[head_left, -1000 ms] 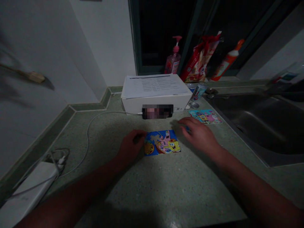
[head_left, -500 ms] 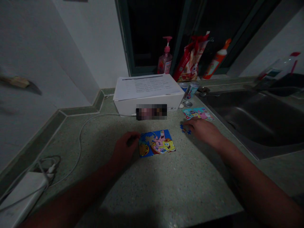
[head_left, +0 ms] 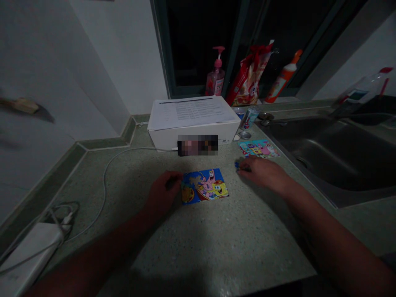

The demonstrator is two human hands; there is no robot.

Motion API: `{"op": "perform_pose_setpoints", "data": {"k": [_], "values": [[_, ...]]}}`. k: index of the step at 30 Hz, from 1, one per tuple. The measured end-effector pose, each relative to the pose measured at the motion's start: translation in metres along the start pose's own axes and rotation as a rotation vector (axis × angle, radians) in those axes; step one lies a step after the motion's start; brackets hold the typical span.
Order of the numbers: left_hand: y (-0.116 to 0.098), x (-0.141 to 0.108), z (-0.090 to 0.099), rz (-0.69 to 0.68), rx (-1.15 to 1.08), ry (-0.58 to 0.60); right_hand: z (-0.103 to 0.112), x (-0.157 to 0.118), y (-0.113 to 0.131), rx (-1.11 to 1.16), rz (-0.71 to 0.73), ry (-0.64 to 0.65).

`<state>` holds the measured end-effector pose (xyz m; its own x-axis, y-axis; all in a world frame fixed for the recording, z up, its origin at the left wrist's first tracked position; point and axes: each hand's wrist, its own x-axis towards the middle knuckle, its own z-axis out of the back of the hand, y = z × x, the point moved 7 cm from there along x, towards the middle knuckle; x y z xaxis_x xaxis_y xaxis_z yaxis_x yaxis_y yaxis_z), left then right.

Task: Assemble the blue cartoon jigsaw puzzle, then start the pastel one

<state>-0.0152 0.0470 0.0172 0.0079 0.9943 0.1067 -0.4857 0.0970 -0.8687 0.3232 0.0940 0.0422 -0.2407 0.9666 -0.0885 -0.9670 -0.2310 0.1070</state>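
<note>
Speckled counter (head_left: 213, 239) — right hand (head_left: 262, 173) curled.

a speckled grey-green counter (head_left: 198, 247) carries everything, its darker raised edging (head_left: 103, 142) running along the wall at the left. near its middle lies a blue cartoon jigsaw (head_left: 208, 190) flat, with a gap in its far left part. to the right are small blue pieces (head_left: 236, 165), partly hidden, and farther off a teal cartoon picture (head_left: 260, 148). at the far side sits a white box (head_left: 163, 138), with a blurred-out dark object (head_left: 198, 146) before it; a printed can (head_left: 250, 118) and a round metal lid (head_left: 245, 135) are just right of the box. a pale cable (head_left: 104, 181) curves left toward a white block (head_left: 37, 243). a steel sink (head_left: 324, 161) is set in at the right.
</note>
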Motion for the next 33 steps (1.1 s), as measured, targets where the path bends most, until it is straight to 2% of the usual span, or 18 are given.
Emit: {"op": "perform_pose_setpoints", "data": {"k": [3, 9, 21, 33], "values": [[0.0015, 0.0002, -0.0005, 0.006, 0.0, 0.002, -0.0033, -0.0011, -0.001, -0.039, -0.035, 0.068], [0.0031, -0.0001, -0.0008, -0.005, -0.01, -0.004, -0.0034, 0.0019, -0.0017, -0.011, -0.04, 0.101], [0.0004, -0.0001, -0.0019, -0.032, 0.006, 0.007, -0.0069, 0.0027, -0.0021, -0.034, -0.034, 0.069], [-0.0007, -0.0009, -0.0026, -0.015, 0.011, 0.021, -0.0036, 0.0026, -0.0079, 0.046, -0.146, 0.081]]}}
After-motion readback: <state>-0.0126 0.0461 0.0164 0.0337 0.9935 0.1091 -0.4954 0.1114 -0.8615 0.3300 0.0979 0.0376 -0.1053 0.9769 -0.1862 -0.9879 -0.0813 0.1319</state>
